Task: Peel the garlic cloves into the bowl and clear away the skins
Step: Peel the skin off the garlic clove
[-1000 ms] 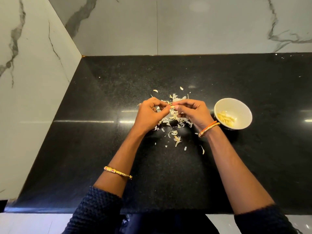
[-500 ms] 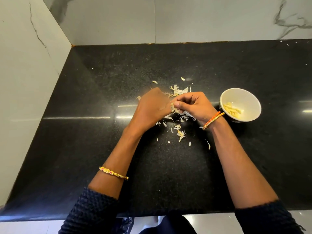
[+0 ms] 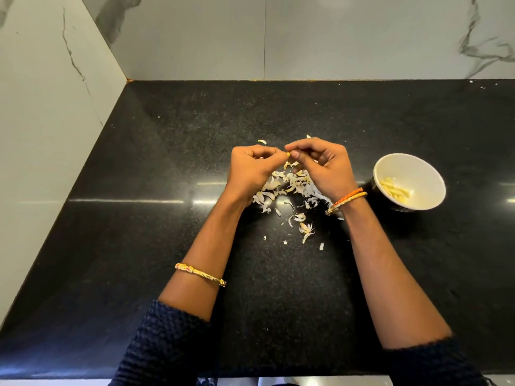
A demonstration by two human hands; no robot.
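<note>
A: Where are your hands right now?

B: You have both raised over the middle of the black surface (image 3: 167, 162). Your left hand (image 3: 252, 169) and right hand (image 3: 324, 167) meet fingertip to fingertip, and together they pinch one small garlic clove (image 3: 287, 154), of which only a yellowish tip shows between the fingers.

A: And the skins?

B: The garlic skins (image 3: 284, 185) lie in a loose pile directly under your hands, with a few scraps scattered toward the near edge and one or two just beyond your fingers, toward the far edge.

A: Where is the bowl?

B: The white bowl (image 3: 423, 165) stands just beside your right wrist, toward the right edge of the surface. The peeled cloves (image 3: 394, 189) sit in its bottom.

A: Anything else you can see?

B: You wear a gold bangle (image 3: 199, 274) on your left forearm and orange and gold bangles (image 3: 345, 200) at your right wrist. Marble walls (image 3: 195, 37) meet the surface at its far and left edges.
</note>
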